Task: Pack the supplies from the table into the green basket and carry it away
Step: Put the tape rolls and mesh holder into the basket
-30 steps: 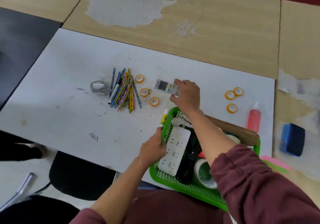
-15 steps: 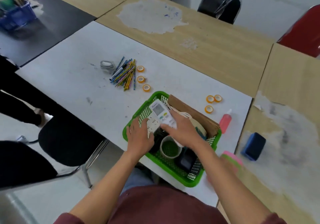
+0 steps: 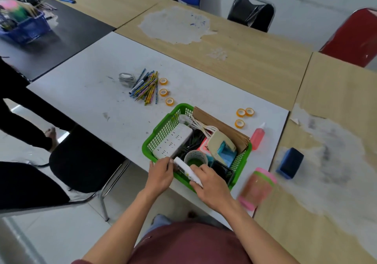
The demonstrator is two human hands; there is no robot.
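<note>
The green basket (image 3: 163,130) sits at the near edge of the white table (image 3: 91,92). It holds a white power strip (image 3: 173,141), a tape roll (image 3: 195,157), a hole punch (image 3: 223,144) and brown paper (image 3: 222,128). My right hand (image 3: 210,182) grips a white remote control (image 3: 186,169) over the basket's near rim. My left hand (image 3: 160,174) holds the basket's near-left corner, fingers curled on the rim. On the table lie a bunch of pencils (image 3: 146,88), a grey cable coil (image 3: 126,79), small orange tape rolls (image 3: 164,92) and three more tape rolls (image 3: 243,115).
A red glue bottle (image 3: 257,136) stands right of the basket. A pink and green pad (image 3: 258,188) and a blue eraser block (image 3: 289,162) lie further right. A black chair (image 3: 85,161) stands at the left. A person's legs (image 3: 24,108) and a blue basket (image 3: 24,29) are far left.
My right hand has carried the remote from the table into the basket and down to its near rim. The view pulled back and up. My left hand stayed on the basket.
</note>
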